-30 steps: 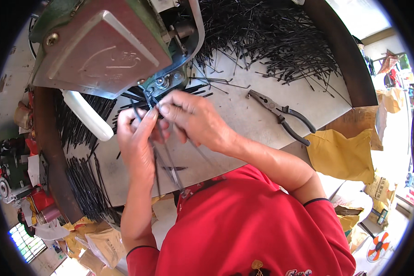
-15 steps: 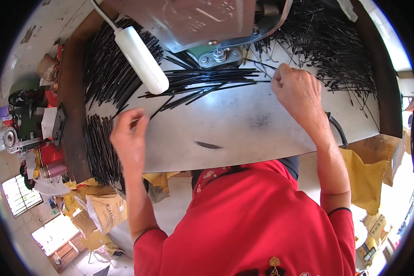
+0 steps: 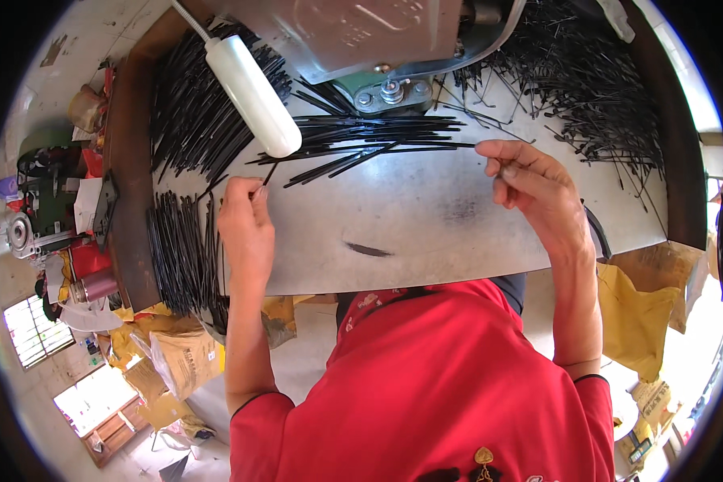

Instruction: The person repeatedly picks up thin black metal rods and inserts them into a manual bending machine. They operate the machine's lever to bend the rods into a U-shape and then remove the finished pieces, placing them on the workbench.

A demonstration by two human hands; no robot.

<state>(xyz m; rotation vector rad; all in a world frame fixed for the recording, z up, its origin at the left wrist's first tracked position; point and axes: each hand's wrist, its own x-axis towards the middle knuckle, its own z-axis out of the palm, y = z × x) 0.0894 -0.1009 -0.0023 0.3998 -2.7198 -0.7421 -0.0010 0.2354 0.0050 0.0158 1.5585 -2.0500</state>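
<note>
My left hand [image 3: 245, 221] is closed at the left of the metal tabletop, thumb and finger pinched on the near end of a thin black strip [image 3: 271, 173]. My right hand [image 3: 537, 189] hovers on the right with loosely curled fingers, the thumb apart from the forefinger. The forefinger's tip meets the right end of a long black strip [image 3: 438, 148], and no grip on it shows. That strip lies along the front of a loose pile of black strips [image 3: 369, 128], beneath the machine [image 3: 390, 92] with its bolted metal plate.
A white tube-shaped lamp [image 3: 253, 96] hangs over the pile. Black strips [image 3: 209, 104] are heaped at the far left, with another bundle [image 3: 181, 253] nearer. Tangled thin black pieces [image 3: 602, 88] fill the far right. A dark sliver [image 3: 368, 249] lies near the front edge.
My left hand has moved right and up and pinched a strip. My right hand has come down from beside the machine, its fist loosening. A bent thin black piece now lies beyond it.
</note>
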